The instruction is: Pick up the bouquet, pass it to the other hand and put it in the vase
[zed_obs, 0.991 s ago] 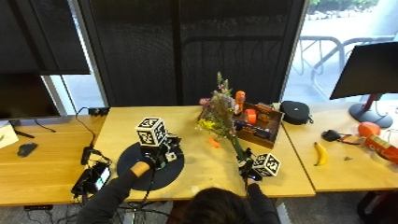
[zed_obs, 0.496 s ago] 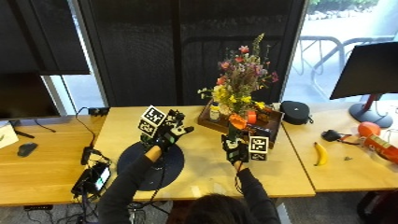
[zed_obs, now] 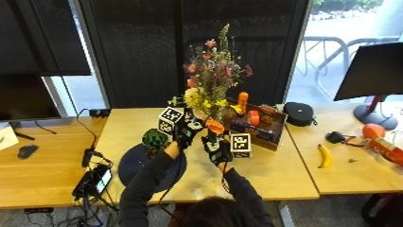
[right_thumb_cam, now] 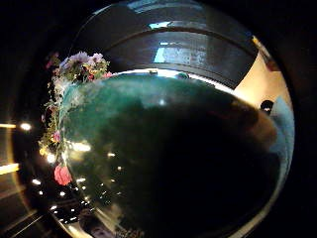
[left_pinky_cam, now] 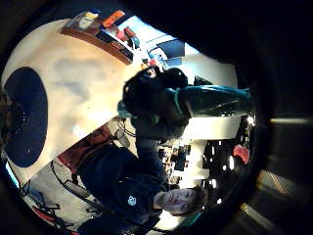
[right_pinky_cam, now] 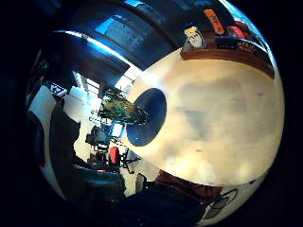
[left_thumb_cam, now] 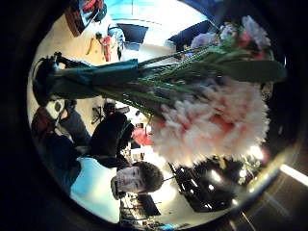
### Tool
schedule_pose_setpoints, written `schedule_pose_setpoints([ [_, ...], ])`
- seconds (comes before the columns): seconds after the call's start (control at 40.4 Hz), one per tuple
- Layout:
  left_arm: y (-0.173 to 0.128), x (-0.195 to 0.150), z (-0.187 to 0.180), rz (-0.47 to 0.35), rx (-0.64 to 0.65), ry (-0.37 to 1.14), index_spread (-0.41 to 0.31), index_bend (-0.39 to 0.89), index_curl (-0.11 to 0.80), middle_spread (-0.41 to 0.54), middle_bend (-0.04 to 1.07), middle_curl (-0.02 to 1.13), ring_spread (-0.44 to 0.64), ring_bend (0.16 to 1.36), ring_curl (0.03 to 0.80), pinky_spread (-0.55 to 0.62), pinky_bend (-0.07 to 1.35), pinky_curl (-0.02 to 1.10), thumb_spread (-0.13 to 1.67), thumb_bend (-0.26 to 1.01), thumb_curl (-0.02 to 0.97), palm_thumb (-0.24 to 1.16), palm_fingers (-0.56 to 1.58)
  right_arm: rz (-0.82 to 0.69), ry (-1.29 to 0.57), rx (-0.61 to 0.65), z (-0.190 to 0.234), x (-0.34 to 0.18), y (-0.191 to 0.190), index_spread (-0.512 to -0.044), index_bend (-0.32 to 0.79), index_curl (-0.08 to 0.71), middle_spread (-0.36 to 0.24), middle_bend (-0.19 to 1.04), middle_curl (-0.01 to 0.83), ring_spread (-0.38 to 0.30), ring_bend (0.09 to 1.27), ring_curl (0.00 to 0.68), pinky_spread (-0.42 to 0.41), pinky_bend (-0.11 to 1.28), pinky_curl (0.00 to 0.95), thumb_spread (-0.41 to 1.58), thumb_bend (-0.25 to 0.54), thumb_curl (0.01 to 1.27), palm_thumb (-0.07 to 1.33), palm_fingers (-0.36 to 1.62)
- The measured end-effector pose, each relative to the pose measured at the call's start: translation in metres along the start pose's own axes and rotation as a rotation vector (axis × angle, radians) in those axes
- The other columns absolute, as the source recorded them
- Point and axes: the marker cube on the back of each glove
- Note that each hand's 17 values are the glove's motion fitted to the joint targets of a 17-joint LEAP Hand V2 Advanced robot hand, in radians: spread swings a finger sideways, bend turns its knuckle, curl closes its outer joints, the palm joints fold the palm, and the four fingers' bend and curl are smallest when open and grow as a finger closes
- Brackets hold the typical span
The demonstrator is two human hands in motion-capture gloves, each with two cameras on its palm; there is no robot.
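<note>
The bouquet [zed_obs: 211, 75] stands upright above the middle of the light wooden worktop [zed_obs: 277, 175], its stems gathered in a dark green wrap at the bottom and its pink, red, yellow and purple blooms spreading high against the dark curtain behind. The right hand [zed_obs: 219, 149] has its grip clenched round the wrapped stems from below; its thumb-side palm view is almost filled by the green wrap [right_thumb_cam: 168, 153], with blossoms fanning off one edge. The left hand [zed_obs: 182, 135] is raised just beside the bouquet, near the right hand; whether it touches the stems cannot be told, and the state of its grip is not visible. Its thumb-side palm view shows the stems and a large pink bloom [left_thumb_cam: 211, 125] close by. The green vase [zed_obs: 155, 140] stands on a round dark blue mat [zed_obs: 135, 165], beside the bouquet on the person's left and apart from it. Behind the bouquet sits a wooden tray [zed_obs: 267, 137] holding orange and red items, and a banana [zed_obs: 325, 156] lies on the adjoining worktop beyond that tray.
</note>
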Motion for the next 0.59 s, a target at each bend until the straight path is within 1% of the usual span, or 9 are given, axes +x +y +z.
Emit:
schedule_pose_setpoints([
  [0.025,0.0,0.0,0.002,0.0,-0.008,0.004,0.12,0.12,0.243,0.209,0.29,0.4,0.31,0.61,0.312,0.41,0.4,0.35,0.95,-0.03,0.365,0.46,0.19,-0.002,0.009,0.002,0.002,0.001,0.0,-0.218,0.53,0.619,-0.178,0.78,0.644,-0.202,0.92,0.569,-0.219,0.76,0.588,0.63,-0.028,0.59,0.95,1.4],
  [0.074,0.001,0.0,0.006,-0.007,-0.026,0.013,0.118,0.16,0.257,0.206,0.28,0.4,0.31,0.61,0.312,0.41,0.38,0.34,0.94,-0.03,0.366,0.46,0.21,0.006,0.022,-0.004,0.006,-0.005,0.004,-0.218,0.53,0.618,-0.176,0.78,0.641,-0.203,0.92,0.566,-0.218,0.76,0.588,0.62,-0.029,0.6,0.95,1.4],
  [0.223,-0.001,-0.001,0.016,-0.029,-0.039,0.03,0.101,0.16,0.276,0.168,0.29,0.4,0.28,0.6,0.305,0.38,0.35,0.33,0.91,-0.02,0.373,0.48,0.3,0.012,0.011,-0.048,0.022,-0.024,0.019,-0.217,0.54,0.618,-0.175,0.78,0.634,-0.203,0.93,0.561,-0.223,0.77,0.586,0.6,-0.027,0.62,0.95,1.39],
  [0.273,-0.003,-0.002,0.018,-0.025,-0.034,0.041,0.082,0.19,0.292,0.137,0.28,0.4,0.24,0.59,0.302,0.36,0.33,0.33,0.91,-0.01,0.38,0.51,0.36,0.001,0.011,-0.055,0.027,-0.022,0.02,-0.217,0.54,0.618,-0.175,0.78,0.633,-0.203,0.93,0.56,-0.223,0.76,0.584,0.6,-0.028,0.62,0.95,1.39],
  [0.297,-0.004,-0.003,0.019,-0.022,-0.03,0.051,0.084,0.17,0.29,0.142,0.27,0.4,0.25,0.59,0.299,0.35,0.33,0.33,0.9,-0.02,0.378,0.5,0.34,-0.005,0.01,-0.055,0.029,-0.021,0.02,-0.217,0.54,0.617,-0.175,0.78,0.632,-0.203,0.93,0.559,-0.223,0.76,0.584,0.6,-0.028,0.63,0.95,1.39],
  [0.372,-0.005,-0.003,0.02,-0.01,-0.012,0.085,0.043,0.21,0.319,0.075,0.27,0.4,0.18,0.56,0.293,0.3,0.3,0.32,0.9,0.0,0.394,0.57,0.45,-0.019,-0.004,-0.053,0.035,-0.018,0.019,-0.217,0.54,0.617,-0.176,0.79,0.631,-0.203,0.93,0.557,-0.224,0.76,0.582,0.59,-0.025,0.64,0.96,1.39],
  [0.471,-0.001,0.003,0.023,0.019,0.027,0.093,-0.023,0.27,0.359,-0.002,0.29,0.41,0.06,0.52,0.29,0.19,0.25,0.31,0.89,0.01,0.413,0.65,0.61,-0.022,-0.015,-0.064,0.04,-0.018,0.019,-0.217,0.54,0.616,-0.176,0.79,0.629,-0.202,0.93,0.555,-0.224,0.76,0.581,0.57,-0.027,0.65,0.96,1.39],
  [0.496,0.0,0.004,0.023,0.024,0.039,0.09,-0.037,0.26,0.36,-0.024,0.29,0.41,0.03,0.51,0.287,0.15,0.27,0.32,0.89,0.0,0.416,0.66,0.67,-0.022,-0.016,-0.069,0.041,-0.017,0.019,-0.217,0.54,0.616,-0.176,0.79,0.629,-0.201,0.93,0.553,-0.224,0.76,0.581,0.57,-0.028,0.65,0.96,1.39],
  [0.595,-0.003,0.002,0.019,0.03,0.087,0.077,-0.123,0.26,0.378,-0.129,0.32,0.41,-0.13,0.49,0.282,-0.07,0.31,0.33,0.85,-0.01,0.441,0.71,1.06,-0.023,-0.016,-0.085,0.045,-0.009,0.016,-0.218,0.54,0.616,-0.176,0.79,0.625,-0.201,0.93,0.551,-0.228,0.76,0.58,0.55,-0.03,0.67,0.96,1.39],
])
